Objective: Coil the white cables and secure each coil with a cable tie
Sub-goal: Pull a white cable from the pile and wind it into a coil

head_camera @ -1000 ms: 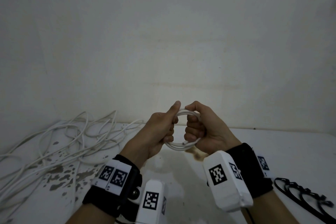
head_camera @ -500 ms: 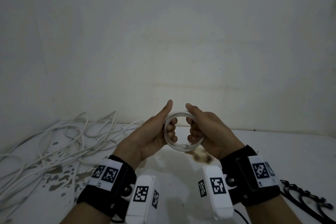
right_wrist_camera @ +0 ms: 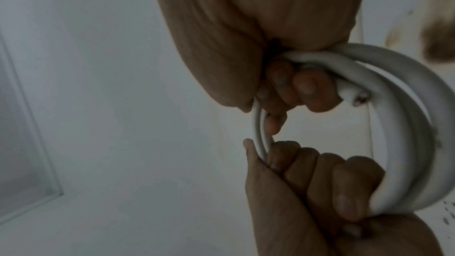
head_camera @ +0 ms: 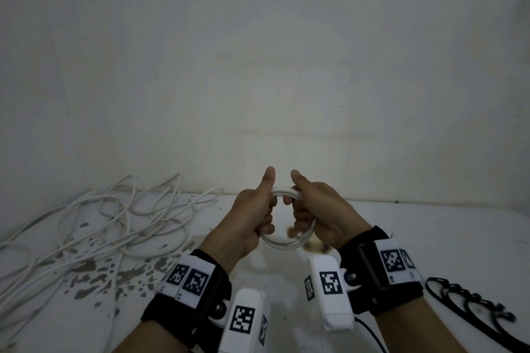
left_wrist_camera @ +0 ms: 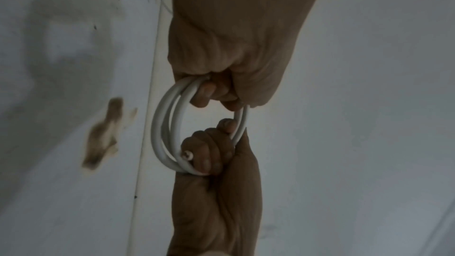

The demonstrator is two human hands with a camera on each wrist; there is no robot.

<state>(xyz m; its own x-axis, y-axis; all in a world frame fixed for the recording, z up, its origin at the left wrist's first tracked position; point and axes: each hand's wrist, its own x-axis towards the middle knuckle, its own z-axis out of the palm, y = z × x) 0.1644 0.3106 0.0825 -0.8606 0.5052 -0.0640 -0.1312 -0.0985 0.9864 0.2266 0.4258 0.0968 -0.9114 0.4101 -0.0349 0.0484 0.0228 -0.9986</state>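
Observation:
A small coil of white cable (head_camera: 282, 245) hangs in the air above the white table (head_camera: 430, 238), held between both hands. My left hand (head_camera: 259, 218) grips its left side with the fingers curled through the ring and the thumb pointing up. My right hand (head_camera: 304, 212) grips the right side the same way. In the left wrist view the coil (left_wrist_camera: 163, 124) shows about three turns, with the left hand (left_wrist_camera: 221, 92) above it. In the right wrist view the cut cable end (right_wrist_camera: 354, 96) pokes out by the right hand's fingers (right_wrist_camera: 305, 85).
A tangle of loose white cables (head_camera: 114, 226) lies on the table's left side, over dark stains (head_camera: 94, 269). Black cable ties (head_camera: 470, 304) lie at the right front. A brown stain (head_camera: 318, 248) shows under the hands. A pale wall rises just behind the table.
Both hands kept hold of the coil. The right wrist rolled so its strap marker faces up, and both thumbs now stand above the coil's top.

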